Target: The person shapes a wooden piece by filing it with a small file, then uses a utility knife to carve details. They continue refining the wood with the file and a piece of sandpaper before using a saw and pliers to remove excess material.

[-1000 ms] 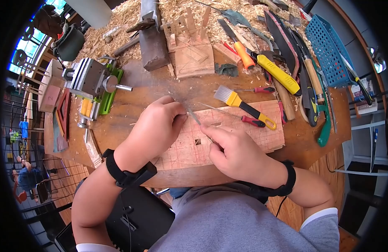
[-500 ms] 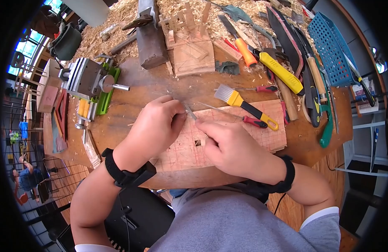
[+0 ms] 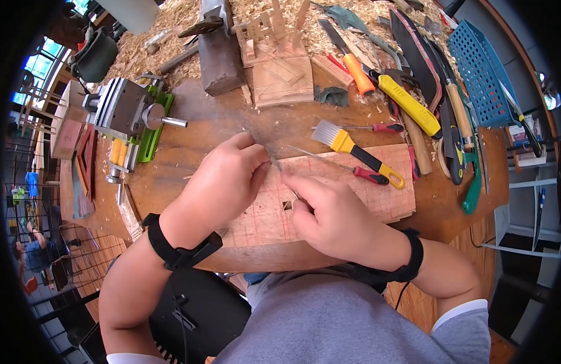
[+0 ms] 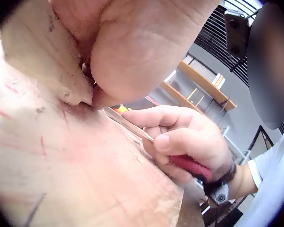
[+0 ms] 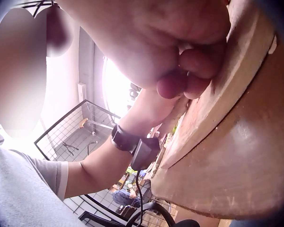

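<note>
**Both hands on the needle file, over the marked board**

Reading left to right from the head view.

- Left edge of the desk [image 3: 232, 124]: small bench vise [image 3: 127, 109], well apart from the work.
- Left hand [image 3: 223, 182]: fingers curled, resting on the left part of the wooden board [image 3: 353, 194]. Its fingertips pinch the far tip of the file [image 3: 279, 166]. Left wrist view agrees: the thumb and a finger press down onto the board right at the metal tip.
- The board lies at the near edge of the desk, marked with a red grid. The square hole [image 3: 286, 205] sits between the two hands, closer to the right one.
- The file's long axis runs diagonally, from far-left at the left fingertips to near-right into the right fist. It passes just beside the hole; I can't tell whether the blade is in it.
- Right hand [image 3: 335, 215]: closed round the file's red handle [image 4: 191, 166], clear in the left wrist view. Right wrist view is too tight to add anything.
- Right of the hands: yellow brush [image 3: 353, 150] and a red-handled tool [image 3: 368, 176] lie on the board's far right part. Blue basket [image 3: 477, 73] at the far right corner.

So the file is held at both ends, handle side right, tip side left.
</note>
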The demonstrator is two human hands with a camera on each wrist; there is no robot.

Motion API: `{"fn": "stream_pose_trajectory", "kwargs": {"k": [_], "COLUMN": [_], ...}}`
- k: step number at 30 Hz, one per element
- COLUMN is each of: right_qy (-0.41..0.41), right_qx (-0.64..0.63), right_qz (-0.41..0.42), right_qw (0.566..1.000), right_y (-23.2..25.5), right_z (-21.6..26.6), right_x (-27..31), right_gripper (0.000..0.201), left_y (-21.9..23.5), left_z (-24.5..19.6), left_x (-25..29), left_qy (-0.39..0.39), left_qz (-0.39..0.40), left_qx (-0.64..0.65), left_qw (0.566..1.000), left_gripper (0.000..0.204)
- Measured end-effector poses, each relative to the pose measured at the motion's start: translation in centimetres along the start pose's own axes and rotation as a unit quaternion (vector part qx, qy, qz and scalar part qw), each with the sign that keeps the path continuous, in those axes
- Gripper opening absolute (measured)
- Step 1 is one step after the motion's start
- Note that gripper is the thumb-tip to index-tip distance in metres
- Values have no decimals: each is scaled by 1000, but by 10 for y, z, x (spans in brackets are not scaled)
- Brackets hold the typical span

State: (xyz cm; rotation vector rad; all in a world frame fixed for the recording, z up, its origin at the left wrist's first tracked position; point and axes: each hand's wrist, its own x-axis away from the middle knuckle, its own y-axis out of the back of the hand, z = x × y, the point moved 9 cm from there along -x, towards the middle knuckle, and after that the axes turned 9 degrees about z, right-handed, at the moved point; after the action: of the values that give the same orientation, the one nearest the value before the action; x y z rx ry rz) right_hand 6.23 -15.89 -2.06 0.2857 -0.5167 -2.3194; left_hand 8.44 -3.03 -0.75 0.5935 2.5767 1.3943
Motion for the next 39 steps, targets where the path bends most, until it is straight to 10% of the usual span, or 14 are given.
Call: {"fn": "stream_pose_trajectory", "kwargs": {"k": [39], "right_qy": [3], "right_qx": [32], "right_qz": [30], "right_qw": [999], "right_y": [-1], "right_z": [-2], "right_x": [1], "right_gripper": [39], "left_y": [-2], "left_z": [1], "left_x": [10], "left_qy": [-14], "left_qz": [-53], "left_qx": [47], "left_qw": [997], "left_gripper": [6]}}
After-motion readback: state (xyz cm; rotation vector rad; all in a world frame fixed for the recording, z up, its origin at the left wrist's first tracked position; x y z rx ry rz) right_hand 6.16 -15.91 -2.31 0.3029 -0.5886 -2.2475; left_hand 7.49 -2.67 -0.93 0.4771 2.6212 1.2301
